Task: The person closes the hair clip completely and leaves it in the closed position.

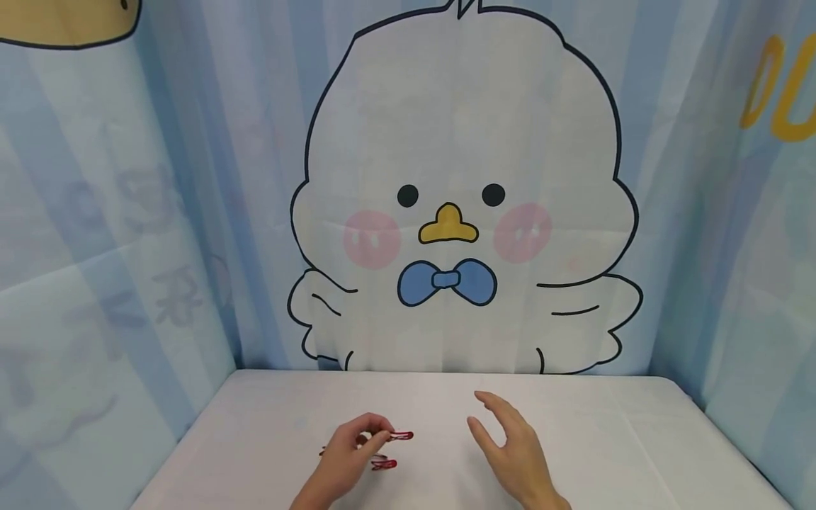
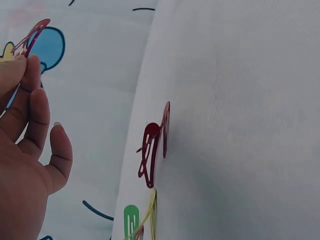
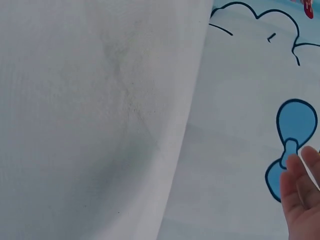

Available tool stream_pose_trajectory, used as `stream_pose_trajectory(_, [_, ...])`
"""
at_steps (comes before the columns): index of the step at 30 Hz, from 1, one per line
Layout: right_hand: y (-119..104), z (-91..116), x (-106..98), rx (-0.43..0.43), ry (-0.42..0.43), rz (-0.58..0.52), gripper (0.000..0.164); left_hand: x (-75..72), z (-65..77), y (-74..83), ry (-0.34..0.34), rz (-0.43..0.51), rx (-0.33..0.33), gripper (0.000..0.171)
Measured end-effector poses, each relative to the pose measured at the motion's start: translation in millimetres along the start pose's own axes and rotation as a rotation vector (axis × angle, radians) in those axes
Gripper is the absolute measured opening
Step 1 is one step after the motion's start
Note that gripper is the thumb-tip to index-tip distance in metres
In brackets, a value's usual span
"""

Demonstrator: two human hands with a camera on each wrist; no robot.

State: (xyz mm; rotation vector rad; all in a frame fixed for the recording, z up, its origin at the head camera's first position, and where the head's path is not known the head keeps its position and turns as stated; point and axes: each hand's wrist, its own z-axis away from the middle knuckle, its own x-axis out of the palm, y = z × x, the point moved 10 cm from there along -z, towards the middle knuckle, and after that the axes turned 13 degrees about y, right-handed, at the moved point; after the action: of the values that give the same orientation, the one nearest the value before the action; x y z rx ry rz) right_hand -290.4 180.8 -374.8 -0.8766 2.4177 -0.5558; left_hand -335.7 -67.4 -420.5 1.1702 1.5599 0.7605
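Right hand [image 1: 518,455] relaxed, left hand [image 1: 348,453] pinching red clip [image 1: 403,435]

**Way through the middle, three sides blocked**

From here I see a gap over the worktop [image 1: 605,439] between the left hand [image 1: 345,455] and the right hand [image 1: 518,459]; a red snap hair clip [image 1: 384,465] lies at its left. Printed curtains [image 1: 446,333] close off back and flanks.
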Motion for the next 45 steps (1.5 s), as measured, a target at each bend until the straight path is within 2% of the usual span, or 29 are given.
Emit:
stream_pose_trajectory(13, [-4,2,11,0.025,0.030,-0.176,0.037,19.2,-7.1,5.4,0.023,0.084,-0.041,0.012])
stream_pose_trajectory(18, [-10,2,13,0.029,0.037,-0.235,0.036,23.9,-7.8,9.8,0.045,0.098,-0.036,0.012])
stream_pose_trajectory(26, [-15,3,21,0.098,0.024,-0.327,0.030,29.1,-11.5,15.2,0.059,0.143,-0.024,0.014])
stream_pose_trajectory(31, [-16,9,29,0.165,-0.028,-0.366,0.022,33.6,-11.6,17.0,0.067,0.189,-0.026,0.011])
stream_pose_trajectory(38, [-11,20,43,0.324,-0.162,-0.415,0.009,40.5,-7.5,15.9,0.077,0.240,-0.044,0.011])
stream_pose_trajectory(41, [-14,21,45,0.326,-0.191,-0.453,0.006,43.1,-6.2,14.9,0.077,0.238,-0.046,0.010])
stream_pose_trajectory(45, [-17,19,43,0.290,-0.169,-0.485,0.007,45.4,-6.4,14.7,0.080,0.237,-0.053,0.010])
